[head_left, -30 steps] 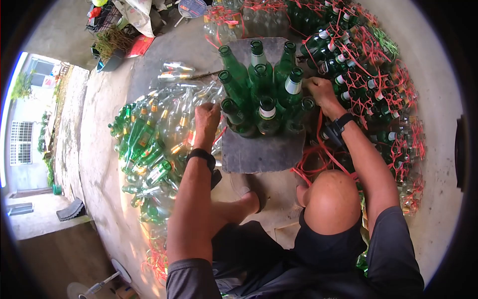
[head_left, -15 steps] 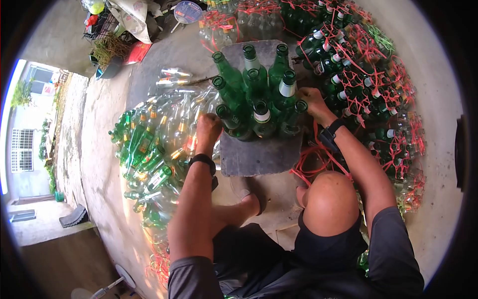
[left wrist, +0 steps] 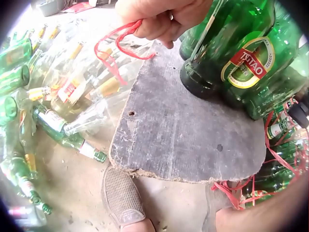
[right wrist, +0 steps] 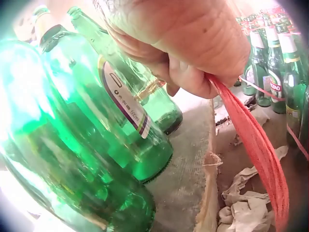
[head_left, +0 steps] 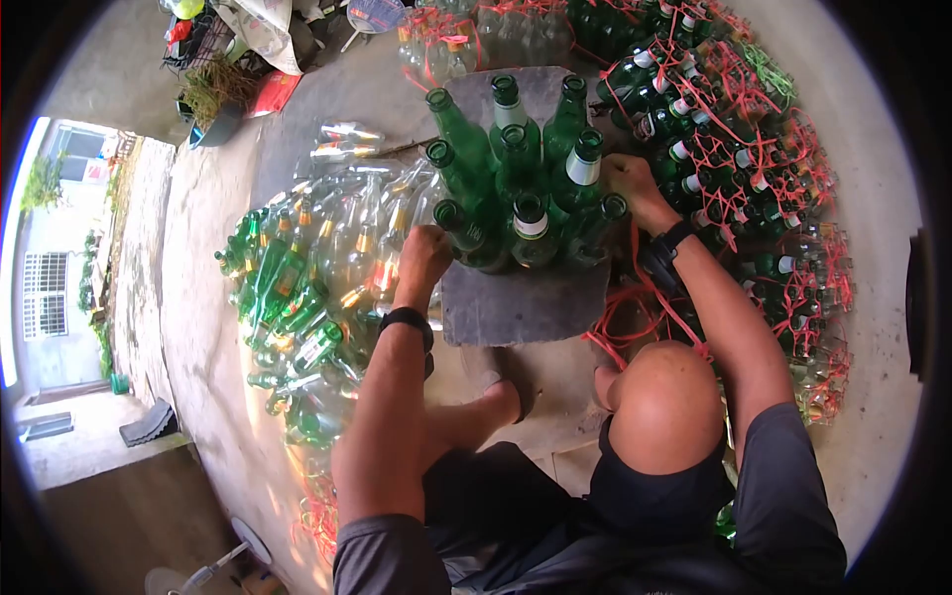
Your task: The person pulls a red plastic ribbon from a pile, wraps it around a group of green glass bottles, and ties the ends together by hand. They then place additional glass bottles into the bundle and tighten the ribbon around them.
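Several green glass bottles [head_left: 514,183] stand upright in a tight group on a worn grey board [head_left: 526,312]. My left hand [head_left: 423,260] is at the group's left side, its curled fingers pinching the end of a red plastic string [left wrist: 129,30]; a loop of it dangles over the board's edge in the left wrist view. On the group's right side, my right hand [head_left: 640,188] grips a flat red strand [right wrist: 256,145] that runs down past the board. Close by its fingers stands a green bottle with a white label [right wrist: 123,96]. Whatever string lies behind the bottles is hidden.
Loose clear and green bottles [head_left: 283,288] lie piled on the floor at left. Bundles of bottles bound in red string [head_left: 729,159] line the right side. A red string tangle [head_left: 635,317] lies beside the knee [head_left: 664,407]. Crumpled paper [right wrist: 248,210] sits below the board.
My left hand has come a little toward my body along the bottles' left side. My right hand stays beside the group, still gripping; the view has shifted slightly.
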`<state>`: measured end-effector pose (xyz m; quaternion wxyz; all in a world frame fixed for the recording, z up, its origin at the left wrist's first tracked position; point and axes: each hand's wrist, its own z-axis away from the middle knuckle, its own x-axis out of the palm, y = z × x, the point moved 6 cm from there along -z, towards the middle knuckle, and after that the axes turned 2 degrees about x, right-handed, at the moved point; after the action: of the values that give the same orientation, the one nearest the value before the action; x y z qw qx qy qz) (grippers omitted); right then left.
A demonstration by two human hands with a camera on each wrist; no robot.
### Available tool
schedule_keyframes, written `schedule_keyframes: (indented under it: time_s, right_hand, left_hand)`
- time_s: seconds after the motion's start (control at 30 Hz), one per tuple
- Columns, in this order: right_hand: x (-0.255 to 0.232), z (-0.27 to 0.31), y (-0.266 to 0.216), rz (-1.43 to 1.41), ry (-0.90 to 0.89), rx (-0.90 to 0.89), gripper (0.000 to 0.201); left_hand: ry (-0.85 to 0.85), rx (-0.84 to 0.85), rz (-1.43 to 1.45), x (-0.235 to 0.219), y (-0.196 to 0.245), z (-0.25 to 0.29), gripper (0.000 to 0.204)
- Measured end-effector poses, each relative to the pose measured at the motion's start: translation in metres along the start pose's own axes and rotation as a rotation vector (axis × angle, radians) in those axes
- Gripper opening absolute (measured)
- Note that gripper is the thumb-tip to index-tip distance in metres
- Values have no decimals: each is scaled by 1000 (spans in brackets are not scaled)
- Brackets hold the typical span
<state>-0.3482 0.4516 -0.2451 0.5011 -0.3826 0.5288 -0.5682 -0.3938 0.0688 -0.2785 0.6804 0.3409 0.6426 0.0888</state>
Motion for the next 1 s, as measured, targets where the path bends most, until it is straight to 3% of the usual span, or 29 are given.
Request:
schedule_keyframes:
  time_s: [0.2,0.4,0.5,0.53,0.6,0.63,0.67,0.73,0.77,0.83,0.9,1.0]
  right_hand:
    - [5,25,-7,95,-25,53,29]
    - [4,51,-9,320,-131,36,29]
    - [4,66,-2,296,-140,-14,28]
    - [4,72,-5,293,-141,-11,28]
    - [4,84,-6,334,-165,47,29]
    - [6,90,-4,331,-167,49,29]
    - [6,94,-2,312,-159,66,30]
    - [5,103,-6,293,-146,81,32]
    - [6,109,-8,300,-152,138,33]
    - [7,121,-8,306,-159,195,34]
    - [13,130,-10,316,-209,194,32]
    - [15,147,-22,290,-182,146,38]
  left_hand:
    - [-22,-50,67,-5,31,19,28]
    - [-182,-84,-2,13,16,31,34]
    - [-367,532,-640,10,48,42,22]
    - [-372,531,-641,12,37,44,22]
    - [-109,806,-678,4,43,53,8]
    - [-113,804,-679,7,42,60,8]
    - [-122,520,-290,4,33,58,9]
    - [-126,234,95,0,44,63,10]
    - [-152,57,226,-3,48,66,11]
    - [-177,-123,355,-15,83,75,13]
    - [-118,-614,775,-15,97,91,15]
    - [-114,-661,849,-7,109,100,16]
